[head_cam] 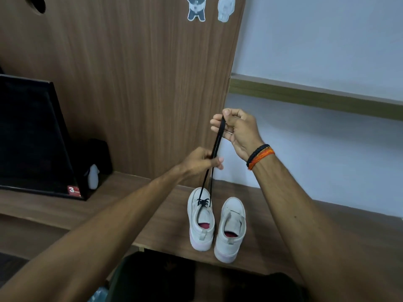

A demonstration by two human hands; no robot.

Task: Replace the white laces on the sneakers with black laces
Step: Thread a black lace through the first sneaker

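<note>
On the wooden counter (65,212) two pale sneakers (230,229) stand side by side, toes away from the person; the left one (201,223) carries a few low crossings of black lace (214,149), the right one none. Both lace strands rise steeply from those eyelets, the left hand (201,161) pinching them lower and nearer the shoe. The right hand (236,130) grips their upper ends with curled fingers (218,124).

A tall brown wood-grain panel (130,83) stood behind a brown wooden desk (54,210); beside it ran a pale blue-white wall (327,40).
</note>
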